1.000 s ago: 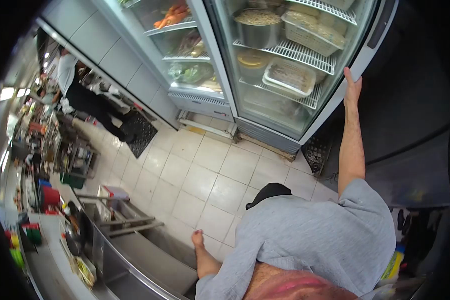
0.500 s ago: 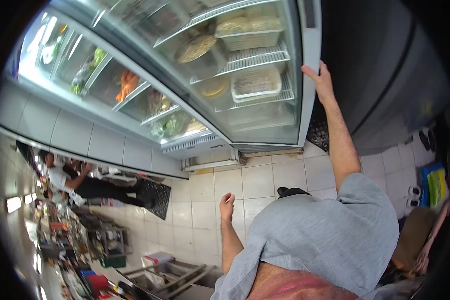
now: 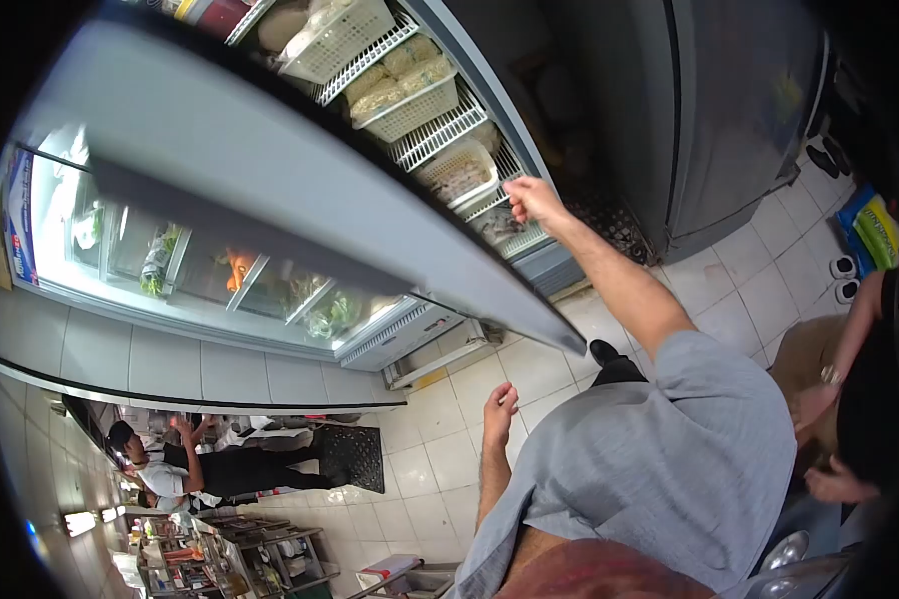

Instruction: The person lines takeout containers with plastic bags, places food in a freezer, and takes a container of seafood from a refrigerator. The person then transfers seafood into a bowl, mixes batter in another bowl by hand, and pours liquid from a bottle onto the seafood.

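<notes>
My right hand [image 3: 535, 204] is stretched forward at the open side of an upright fridge, its fingers curled in with nothing visible in them. Just past it, a white plastic basket [image 3: 461, 178] of pale food sits on a wire shelf [image 3: 442, 131]. Another basket [image 3: 410, 108], holding bagged food, stands on the shelf above. The fridge door [image 3: 410, 235] is swung out to the left of my right hand, apart from it. My left hand [image 3: 499, 407] hangs low beside my body, loosely curled with fingers somewhat apart, holding nothing.
A lit display fridge [image 3: 210, 324] with vegetables stands on the left. A dark grey cabinet [image 3: 734, 130] is at right. One person [image 3: 250, 469] stands at far left; another person's arm [image 3: 854, 349] is close by at right. Floor tiles [image 3: 425, 469] lie below.
The fridge door has swung open toward me and left, baring the shelves. My right hand has left the door's edge and moved left toward the baskets. A person has come closer at right.
</notes>
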Tool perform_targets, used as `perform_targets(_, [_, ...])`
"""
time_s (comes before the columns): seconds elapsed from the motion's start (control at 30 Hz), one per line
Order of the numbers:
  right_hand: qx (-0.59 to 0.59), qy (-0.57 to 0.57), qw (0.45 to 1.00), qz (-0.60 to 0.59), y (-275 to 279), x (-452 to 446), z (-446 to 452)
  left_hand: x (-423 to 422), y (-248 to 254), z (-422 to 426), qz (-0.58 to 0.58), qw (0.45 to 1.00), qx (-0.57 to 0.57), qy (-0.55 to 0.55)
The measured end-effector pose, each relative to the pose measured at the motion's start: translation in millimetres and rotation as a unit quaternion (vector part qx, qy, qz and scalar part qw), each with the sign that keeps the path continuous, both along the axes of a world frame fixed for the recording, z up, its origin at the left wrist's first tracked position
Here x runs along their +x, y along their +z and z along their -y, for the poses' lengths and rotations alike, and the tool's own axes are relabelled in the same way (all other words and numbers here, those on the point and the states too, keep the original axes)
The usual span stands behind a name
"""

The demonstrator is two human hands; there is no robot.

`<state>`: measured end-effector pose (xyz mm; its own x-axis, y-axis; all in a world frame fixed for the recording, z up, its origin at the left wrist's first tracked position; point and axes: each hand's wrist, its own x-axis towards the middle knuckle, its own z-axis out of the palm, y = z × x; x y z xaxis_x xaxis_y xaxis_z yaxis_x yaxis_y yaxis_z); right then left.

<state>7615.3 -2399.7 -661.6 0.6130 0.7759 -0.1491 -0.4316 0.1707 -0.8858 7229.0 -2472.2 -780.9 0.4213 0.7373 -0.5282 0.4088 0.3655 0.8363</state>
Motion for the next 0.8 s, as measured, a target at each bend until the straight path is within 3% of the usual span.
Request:
perform_targets(0.13, [-0.136, -0.013, 0.990, 0.014, -52.0, 13.2, -80.0, -16.8, -19.2, -6.3, 0.023, 0.993, -0.071, 0.092])
perform_targets(0.23, [-0.200, -0.052, 0.976, 0.066, -84.0, 32.3, -129.7, -93.6, -184.8, -39.0, 0.167, 0.984, -0.041, 0.036])
perform_targets(0.3, [-0.213, -0.030, 0.974, 0.068, -111.3, 55.0, -165.7, -39.8, -78.6, -16.9, 0.048, 0.984, -0.030, 0.168])
perform_targets(0.33, [-0.219, -0.035, 0.973, 0.069, -113.5, 62.2, -176.1, -37.0, -66.6, -14.1, 0.008, 0.992, 0.051, 0.118])
perform_targets(0.37, [-0.226, -0.042, 0.971, 0.068, -116.5, 68.9, -184.7, -66.7, -105.3, -24.2, 0.096, 0.970, -0.041, 0.219])
perform_targets(0.43, [-0.260, -0.033, 0.964, 0.044, -102.5, 69.4, -181.0, -66.5, -63.9, -17.5, 0.064, 0.933, -0.094, 0.342])
perform_targets(0.5, [-0.298, -0.101, 0.948, 0.052, -95.3, 71.8, -182.7, -99.9, -64.4, -16.6, 0.049, 0.929, -0.063, 0.361])
perform_targets(0.6, [-0.307, -0.042, 0.948, 0.075, -128.7, 89.0, -208.6, -127.1, -57.3, -12.5, 0.011, 0.912, -0.052, 0.408])
perform_targets(0.7, [-0.277, -0.017, 0.960, 0.035, -111.6, 92.7, -213.7, -169.9, -91.7, -10.2, 0.176, 0.841, 0.022, 0.511])
perform_targets(0.73, [-0.202, -0.011, 0.979, -0.010, -100.8, 92.3, -213.9, -167.3, -100.9, -11.9, 0.168, 0.840, 0.020, 0.516])
perform_targets(0.8, [-0.114, -0.002, 0.992, -0.050, -93.0, 95.4, -219.8, -153.2, -114.6, -13.6, -0.001, 0.895, -0.052, 0.442])
